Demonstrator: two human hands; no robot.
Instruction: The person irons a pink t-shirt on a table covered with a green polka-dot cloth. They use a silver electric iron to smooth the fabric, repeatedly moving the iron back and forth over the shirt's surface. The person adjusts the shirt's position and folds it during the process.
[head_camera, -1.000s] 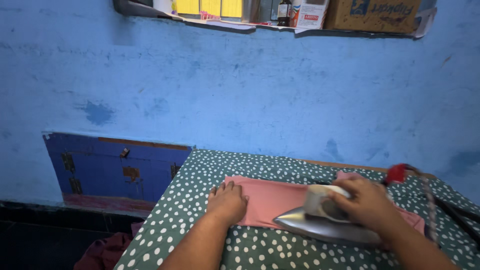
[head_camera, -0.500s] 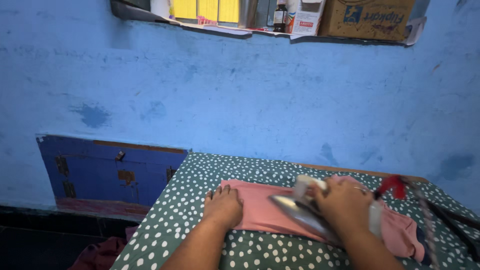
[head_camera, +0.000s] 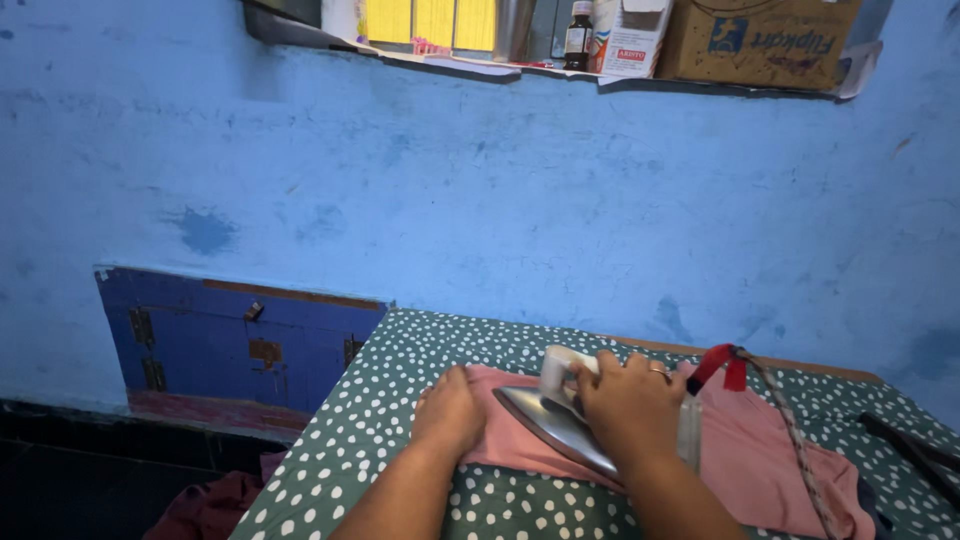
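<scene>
A pink cloth (head_camera: 745, 445) lies flat on a green table cover with white dots (head_camera: 400, 400). My left hand (head_camera: 450, 410) presses palm-down on the cloth's left edge, fingers together. My right hand (head_camera: 630, 405) grips the white handle of a metal iron (head_camera: 550, 420), whose pointed soleplate rests on the cloth close to my left hand. A braided cord with a red end (head_camera: 725, 365) runs from the iron's back toward the lower right.
A blue wall stands right behind the table. A shelf (head_camera: 560, 65) above holds a cardboard box (head_camera: 765, 35), a small dark bottle (head_camera: 578, 35) and cartons. A low dark blue hatch (head_camera: 240, 340) sits in the wall at left. Dark red fabric (head_camera: 215, 505) lies on the floor.
My right hand has slid the iron leftward across the pink cloth, from its right part up close to my left hand. My left hand has stayed pressed on the cloth.
</scene>
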